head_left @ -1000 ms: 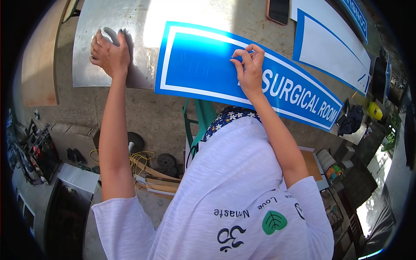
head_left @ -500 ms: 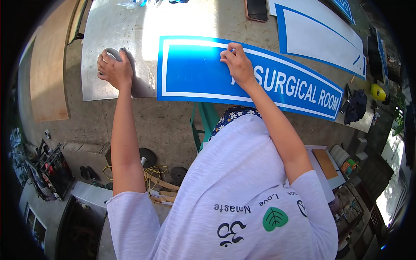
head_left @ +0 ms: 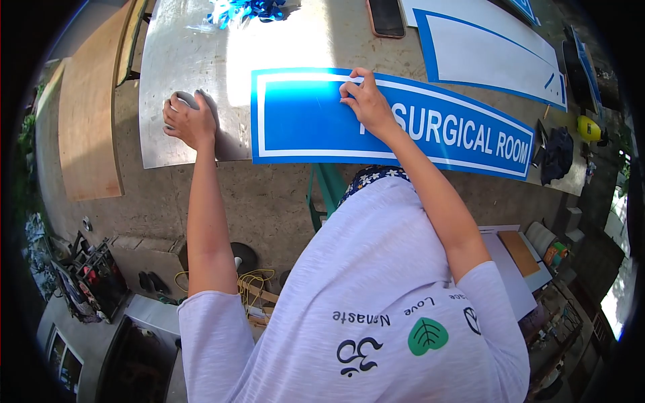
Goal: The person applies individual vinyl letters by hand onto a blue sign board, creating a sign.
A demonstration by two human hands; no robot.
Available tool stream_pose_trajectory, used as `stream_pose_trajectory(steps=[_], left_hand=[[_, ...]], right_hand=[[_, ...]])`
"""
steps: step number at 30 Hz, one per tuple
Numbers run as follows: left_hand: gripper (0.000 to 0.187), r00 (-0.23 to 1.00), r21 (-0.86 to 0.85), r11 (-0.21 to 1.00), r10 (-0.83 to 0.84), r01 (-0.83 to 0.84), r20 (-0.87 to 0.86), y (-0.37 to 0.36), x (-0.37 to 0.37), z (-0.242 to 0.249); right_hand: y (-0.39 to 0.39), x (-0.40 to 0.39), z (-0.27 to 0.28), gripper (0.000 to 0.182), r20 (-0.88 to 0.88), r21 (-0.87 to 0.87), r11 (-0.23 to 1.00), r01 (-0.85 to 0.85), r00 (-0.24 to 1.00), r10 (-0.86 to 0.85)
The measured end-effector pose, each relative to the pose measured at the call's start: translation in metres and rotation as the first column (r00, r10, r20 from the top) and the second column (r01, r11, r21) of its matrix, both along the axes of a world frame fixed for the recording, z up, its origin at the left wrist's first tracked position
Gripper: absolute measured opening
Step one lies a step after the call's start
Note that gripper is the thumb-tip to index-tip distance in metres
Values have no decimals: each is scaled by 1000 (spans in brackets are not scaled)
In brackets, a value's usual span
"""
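Observation:
A long blue sign (head_left: 302, 121) with a white border and the white letters "SURGICAL ROOM" lies along the near side of the metal table. Over its middle is my right hand (head_left: 368, 104), thumb and fingertips pinched together near the upper border. Whatever is between them is too small to make out, and the hand and wrist hide part of the lettering. Left of the sign, my left hand (head_left: 190, 121) rests on the bare metal tabletop (head_left: 161, 67). Its fingers are curved and the thumb stands apart, with a shadowed grey gap between them.
Blue scraps (head_left: 248, 10) lie at the table's far side, near a phone (head_left: 386, 19). A white panel with blue edges (head_left: 490, 57) is at the far right. Dark cloth (head_left: 557, 156) and a yellow object (head_left: 588, 127) sit right. A plywood board (head_left: 91, 114) stands left.
The view has shifted, so the table and sign appear slightly lower and more blue scraps show. Both hands keep nearly the same places and poses.

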State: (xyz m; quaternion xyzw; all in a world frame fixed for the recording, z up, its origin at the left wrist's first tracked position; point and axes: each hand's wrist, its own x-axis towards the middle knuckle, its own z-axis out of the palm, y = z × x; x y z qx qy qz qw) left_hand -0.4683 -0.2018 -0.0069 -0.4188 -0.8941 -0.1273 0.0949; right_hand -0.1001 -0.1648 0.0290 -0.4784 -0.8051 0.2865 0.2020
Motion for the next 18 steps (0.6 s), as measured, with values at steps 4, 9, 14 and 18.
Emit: stream_pose_trajectory(steps=[4,9,14,18], left_hand=[[60,1000,-3,1000,-1,1,-2,1,-1,0],[60,1000,4,1000,-6,6,11,0,0,1],[59,1000,0,1000,-7,7,15,1,0,2],[58,1000,-9,1000,-3,3,20,0,1,1]], right_hand=[[-1,-3,-2,12,8,35,999,24,1000,-25],[0,0,-5,11,-51,23,999,-24,998,26],[2,6,-15,7,-178,-23,997,-78,981,73],[5,12,-11,7,-245,-158,978,-132,965,91]])
